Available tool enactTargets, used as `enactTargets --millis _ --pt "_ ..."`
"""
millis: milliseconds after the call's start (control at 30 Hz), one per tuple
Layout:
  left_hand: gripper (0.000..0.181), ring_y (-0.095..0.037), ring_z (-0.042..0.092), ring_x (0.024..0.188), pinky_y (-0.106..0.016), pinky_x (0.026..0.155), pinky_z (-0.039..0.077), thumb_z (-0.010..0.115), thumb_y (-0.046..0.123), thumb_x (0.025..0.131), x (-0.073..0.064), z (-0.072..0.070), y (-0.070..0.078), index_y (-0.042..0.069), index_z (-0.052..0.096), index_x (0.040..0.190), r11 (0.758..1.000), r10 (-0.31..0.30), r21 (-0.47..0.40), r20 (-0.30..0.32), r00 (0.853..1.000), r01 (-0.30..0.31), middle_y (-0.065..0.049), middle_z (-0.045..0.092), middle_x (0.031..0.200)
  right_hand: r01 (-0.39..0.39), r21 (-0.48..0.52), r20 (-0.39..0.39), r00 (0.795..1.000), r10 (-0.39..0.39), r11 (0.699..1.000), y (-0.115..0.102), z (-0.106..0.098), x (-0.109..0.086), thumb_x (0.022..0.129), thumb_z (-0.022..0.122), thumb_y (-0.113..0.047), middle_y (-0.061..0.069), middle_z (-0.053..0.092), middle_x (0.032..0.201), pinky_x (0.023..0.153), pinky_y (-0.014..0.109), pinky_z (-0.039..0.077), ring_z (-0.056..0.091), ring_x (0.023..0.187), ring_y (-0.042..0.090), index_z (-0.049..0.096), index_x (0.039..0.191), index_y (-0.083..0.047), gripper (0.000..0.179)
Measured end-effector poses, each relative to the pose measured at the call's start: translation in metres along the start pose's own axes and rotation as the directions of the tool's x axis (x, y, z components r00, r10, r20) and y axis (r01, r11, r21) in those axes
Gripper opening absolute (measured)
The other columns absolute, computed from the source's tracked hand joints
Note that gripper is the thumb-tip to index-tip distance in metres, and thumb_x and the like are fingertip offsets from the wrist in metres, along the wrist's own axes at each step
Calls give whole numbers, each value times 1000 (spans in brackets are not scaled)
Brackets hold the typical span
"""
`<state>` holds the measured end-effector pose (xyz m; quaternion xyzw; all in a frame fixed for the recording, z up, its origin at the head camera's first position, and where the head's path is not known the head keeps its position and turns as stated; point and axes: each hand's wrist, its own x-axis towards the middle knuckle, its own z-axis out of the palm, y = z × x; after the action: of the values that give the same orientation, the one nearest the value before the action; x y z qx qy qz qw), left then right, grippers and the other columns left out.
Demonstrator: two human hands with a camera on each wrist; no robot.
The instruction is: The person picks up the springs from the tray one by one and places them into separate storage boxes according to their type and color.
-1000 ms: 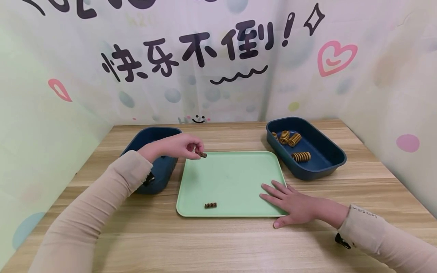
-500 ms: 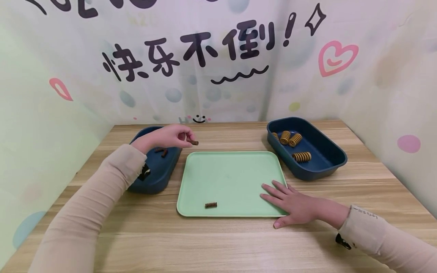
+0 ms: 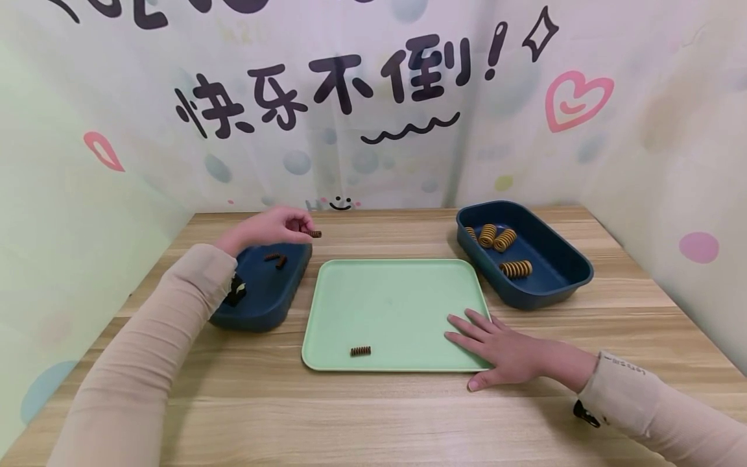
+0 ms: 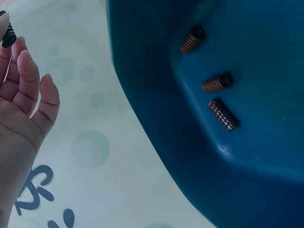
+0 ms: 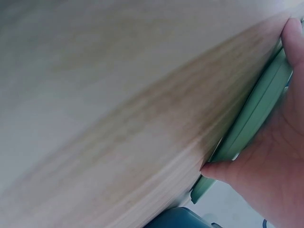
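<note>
Above the far right rim of the left blue bin [image 3: 257, 319], my left hand [image 3: 270, 226] pinches a small dark brown spring [image 3: 316, 234] between thumb and fingers. In the left wrist view the same spring [image 4: 8, 36] shows at the fingertips, and loose brown springs [image 4: 223, 114] lie on the bin floor. Another brown spring [image 3: 360, 351] lies near the front edge of the light green tray [image 3: 391, 305]. My right hand [image 3: 506, 353] rests with spread fingers on the tray's front right corner, its thumb on the wooden table.
At the back right stands a second blue bin [image 3: 560, 259] with several larger yellow-brown springs [image 3: 516, 268] inside. A printed cloth [image 3: 362, 168] hangs behind the wooden table [image 3: 350, 421] and along both sides.
My left hand has moved left and away, from over the tray's far left corner to over the left bin, with the spring still pinched. The right hand has stayed put.
</note>
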<state>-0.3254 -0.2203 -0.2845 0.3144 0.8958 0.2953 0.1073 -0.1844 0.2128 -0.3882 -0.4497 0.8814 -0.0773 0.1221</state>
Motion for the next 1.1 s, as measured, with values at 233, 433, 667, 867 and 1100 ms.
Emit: enactTargets --millis 233,433,667,867,1100 --pt "17 -21 48 77 -28 72 43 61 14 88 -4 -5 -13 0 58 98 999 -41 -18 -18 999 41 -8 55 85 0 0 -3 1000 0 1000 0 1 1 86 49 -56 15 14 151 94 70 19 11 132 50 29 144 -10 76" --pt "17 -20 49 75 -25 70 43 62 13 87 -7 -7 -26 -1 59 95 999 -53 4 -44 998 53 -7 56 82 -1 1 0 1000 1 1000 1 1 1 86 49 -56 15 13 151 94 70 19 11 133 49 28 144 -10 76" --pt "17 -20 49 76 -27 71 42 63 15 87 -12 -5 -39 -1 60 95 994 -107 38 -20 994 107 -8 58 83 -2 -4 5 1000 2 1000 1 1 1 86 48 -57 15 13 151 94 70 19 11 133 49 28 144 -11 77" --pt "18 -19 50 77 -30 76 41 62 18 87 -15 -3 -52 2 61 95 983 -169 79 65 983 164 -6 60 86 -5 -5 8 1000 5 1000 1 1 1 86 48 -57 15 13 151 93 70 19 11 133 49 28 144 -11 77" --pt "15 -16 51 75 -31 76 42 63 15 87 -18 -1 -63 1 62 92 978 -191 105 123 974 179 -5 63 83 -3 -1 3 1000 3 1000 1 1 0 86 49 -57 15 13 151 93 70 19 12 132 50 29 144 -10 77"
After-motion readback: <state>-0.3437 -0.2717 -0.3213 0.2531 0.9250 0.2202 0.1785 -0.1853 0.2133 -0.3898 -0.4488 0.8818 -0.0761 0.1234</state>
